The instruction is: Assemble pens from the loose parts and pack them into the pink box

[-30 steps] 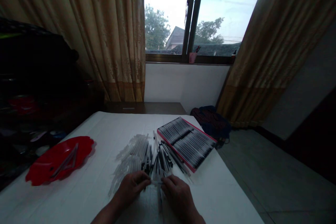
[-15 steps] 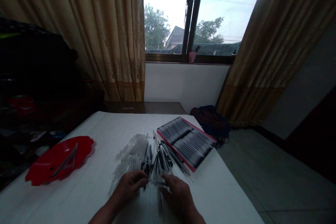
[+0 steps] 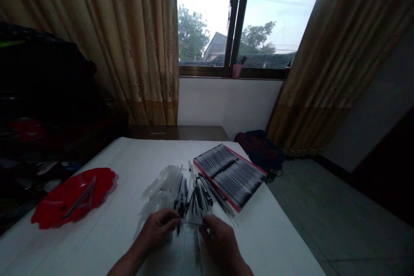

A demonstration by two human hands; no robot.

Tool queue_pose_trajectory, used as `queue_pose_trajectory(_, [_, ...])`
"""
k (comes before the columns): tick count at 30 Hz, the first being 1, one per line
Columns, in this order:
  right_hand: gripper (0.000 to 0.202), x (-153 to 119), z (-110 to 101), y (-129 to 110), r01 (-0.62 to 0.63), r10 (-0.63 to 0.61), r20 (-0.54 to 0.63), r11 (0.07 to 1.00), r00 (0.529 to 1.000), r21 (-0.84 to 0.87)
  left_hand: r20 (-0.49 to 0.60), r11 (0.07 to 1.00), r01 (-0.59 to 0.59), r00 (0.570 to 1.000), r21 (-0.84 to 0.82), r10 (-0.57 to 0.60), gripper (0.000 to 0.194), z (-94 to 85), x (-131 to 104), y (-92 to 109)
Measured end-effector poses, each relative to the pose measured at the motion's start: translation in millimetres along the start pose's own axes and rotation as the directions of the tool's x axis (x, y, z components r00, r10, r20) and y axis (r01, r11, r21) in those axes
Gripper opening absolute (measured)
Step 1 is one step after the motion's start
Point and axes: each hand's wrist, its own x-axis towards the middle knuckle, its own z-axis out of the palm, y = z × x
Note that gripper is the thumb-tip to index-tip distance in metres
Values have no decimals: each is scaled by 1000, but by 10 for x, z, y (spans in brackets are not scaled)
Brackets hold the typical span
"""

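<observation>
Between my two hands a thin, pale pen point(image 3: 192, 223) lies crosswise, low over the table's near part. My left hand point(image 3: 158, 228) pinches its left end between thumb and fingers. Its right end sits in the closed fingers of my right hand point(image 3: 220, 235). Just beyond the left hand are many clear pen barrels point(image 3: 166, 189), spread in a heap. Slim black pen parts point(image 3: 202, 194) form a loose pile in front of the right hand. Whether a black part is inside the held pen is too blurred to tell.
A red-edged box point(image 3: 231, 177) filled with rows of pens lies on the white table point(image 3: 139, 151) at the right. To the left is a red scalloped tray point(image 3: 100, 177) with a few slim pieces in it. Dark cloth point(image 3: 260, 148) lies beyond the table's far right corner.
My hands have drawn slightly apart, so more of the pen shows level between them. The box, tray and heaps have stayed where they were.
</observation>
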Motion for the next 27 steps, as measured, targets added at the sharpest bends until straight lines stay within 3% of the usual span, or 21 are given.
queue_pose_trajectory(5, [25,16,-9,-8,10,-6,49,997,999,-82,-16,1000,10,1000,-11,-10,32,-3,-5,9])
queue_pose_trajectory(11, [23,-32,14,22,-21,21,-4,999,1000,41,-34,1000,17,999,-21,-18,32,-35,-5,4])
queue_pose_trajectory(17, [30,2,-31,-5,-46,46,98,999,994,6,-29,998,34,999,-54,-36,35,-40,-5,5])
queue_pose_trajectory(23, [22,-47,-3,29,-72,69,30,989,997,129,-47,989,51,997,-141,-59,35,-37,-44,-13])
queue_pose_trajectory(27, [16,-55,15,67,-93,83,54,970,995,225,-62,977,46,996,-210,-60,39,2,-84,-32])
